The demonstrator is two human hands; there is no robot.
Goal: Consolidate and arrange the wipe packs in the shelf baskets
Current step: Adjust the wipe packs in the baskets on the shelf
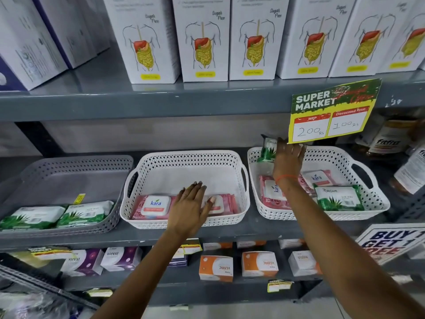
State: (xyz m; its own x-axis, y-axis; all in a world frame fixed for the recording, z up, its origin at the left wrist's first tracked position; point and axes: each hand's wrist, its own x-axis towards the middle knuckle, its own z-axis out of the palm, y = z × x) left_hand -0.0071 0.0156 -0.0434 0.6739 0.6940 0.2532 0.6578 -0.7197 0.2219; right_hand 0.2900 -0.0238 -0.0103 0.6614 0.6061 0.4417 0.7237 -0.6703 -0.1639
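White baskets [188, 157], both hands [190, 203] outstretched.

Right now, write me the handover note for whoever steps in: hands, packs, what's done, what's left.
Left hand: open, flat on a pink Kara pack in the middle white basket; nothing held.
Right hand: grip closed on an upright green Origami pack at the back of the right white basket.
Grey basket, left: two green packs lying flat.
Middle basket: only pink packs.
Right basket: still mixed, pink Kara packs plus another green pack.
Left to do: move the green packs to the grey basket, pink ones to the middle basket.
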